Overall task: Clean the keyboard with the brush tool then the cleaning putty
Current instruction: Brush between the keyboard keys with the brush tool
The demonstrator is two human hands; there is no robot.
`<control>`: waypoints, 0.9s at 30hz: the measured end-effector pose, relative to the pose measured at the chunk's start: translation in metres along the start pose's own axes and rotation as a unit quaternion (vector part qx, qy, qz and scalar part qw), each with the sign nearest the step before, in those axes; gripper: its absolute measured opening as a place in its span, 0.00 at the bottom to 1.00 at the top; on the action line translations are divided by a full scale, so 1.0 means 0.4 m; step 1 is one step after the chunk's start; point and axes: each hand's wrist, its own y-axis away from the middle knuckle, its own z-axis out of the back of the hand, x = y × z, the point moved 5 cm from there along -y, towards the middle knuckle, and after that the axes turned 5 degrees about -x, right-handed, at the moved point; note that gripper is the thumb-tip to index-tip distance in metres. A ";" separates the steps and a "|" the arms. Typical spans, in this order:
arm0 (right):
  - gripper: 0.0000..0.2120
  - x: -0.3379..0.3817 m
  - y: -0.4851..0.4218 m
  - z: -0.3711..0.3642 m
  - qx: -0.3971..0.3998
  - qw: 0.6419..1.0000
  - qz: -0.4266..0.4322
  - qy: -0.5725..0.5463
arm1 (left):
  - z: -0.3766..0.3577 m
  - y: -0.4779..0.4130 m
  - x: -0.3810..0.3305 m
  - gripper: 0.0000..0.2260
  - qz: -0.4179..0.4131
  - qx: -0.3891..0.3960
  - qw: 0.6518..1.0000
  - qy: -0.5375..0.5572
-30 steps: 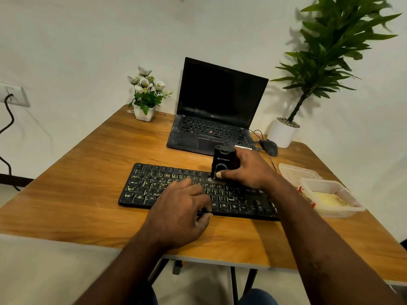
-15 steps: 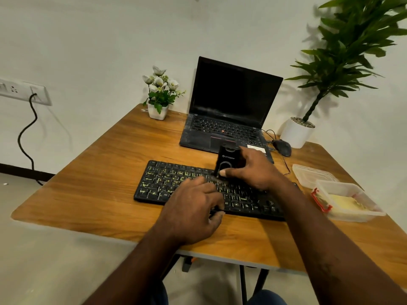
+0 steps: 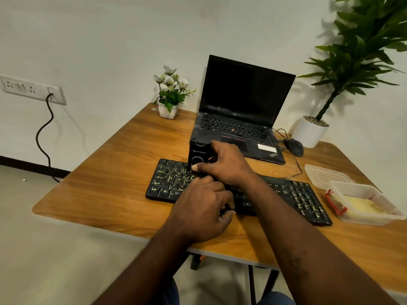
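Observation:
A black keyboard [image 3: 293, 194] with pale key legends lies across the wooden table [image 3: 123, 172]. My right hand [image 3: 229, 166] grips a black box-shaped brush tool [image 3: 198, 154] that stands upright on the keyboard's upper left keys. My left hand [image 3: 202, 208] rests on the keyboard's front edge near the middle, fingers curled down on the keys, holding it steady. Yellow cleaning putty [image 3: 361, 206] sits in an open clear plastic tub [image 3: 374, 220] right of the keyboard.
An open black laptop [image 3: 240, 119] stands behind the keyboard, with a mouse [image 3: 294, 146] and its cable to the right. The tub's lid [image 3: 326, 173] lies nearby. A small flower pot [image 3: 168, 110] and a large potted plant [image 3: 309, 130] stand at the back.
My right hand has slid the brush tool leftward along the keyboard's upper rows. The camera view has swung left. My left hand stays on the front edge.

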 end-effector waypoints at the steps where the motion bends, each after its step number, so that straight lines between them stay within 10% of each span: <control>1: 0.24 0.001 -0.006 -0.001 0.002 1.000 -0.006 -0.010 | 0.000 0.001 -0.001 0.08 -0.003 0.000 1.000 -0.002; 19: 0.22 0.133 -0.094 -0.111 0.053 0.998 0.032 -0.006 | 0.050 0.058 0.013 0.07 -0.010 -0.026 1.000 0.014; 24: 0.26 0.145 -0.105 -0.137 0.034 0.999 0.036 -0.015 | 0.160 0.109 0.160 0.10 0.143 -0.076 0.986 0.031; 27: 0.27 0.147 -0.101 -0.143 0.055 0.997 0.047 -0.015 | 0.213 0.153 0.290 0.28 0.286 -0.004 0.958 0.017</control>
